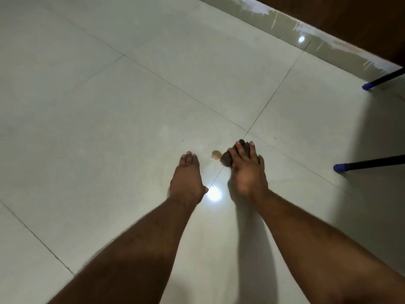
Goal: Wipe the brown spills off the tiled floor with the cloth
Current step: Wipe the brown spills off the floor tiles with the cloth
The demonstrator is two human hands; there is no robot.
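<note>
A person's right hand (245,170) presses a soft, bunched dark cloth (228,157) under curled fingers onto the glossy tiled floor (109,106), a brown spill (216,154) just at its nine o'clock, while the left hand (187,178) rests flat and empty.

Hands and cloth at centre frame on the tiled floor (109,106).

Left hand (187,179) left of spill (216,155); cloth (232,155) under right hand (247,170), touching spill's right; two furniture legs (372,164) at right edge.
</note>
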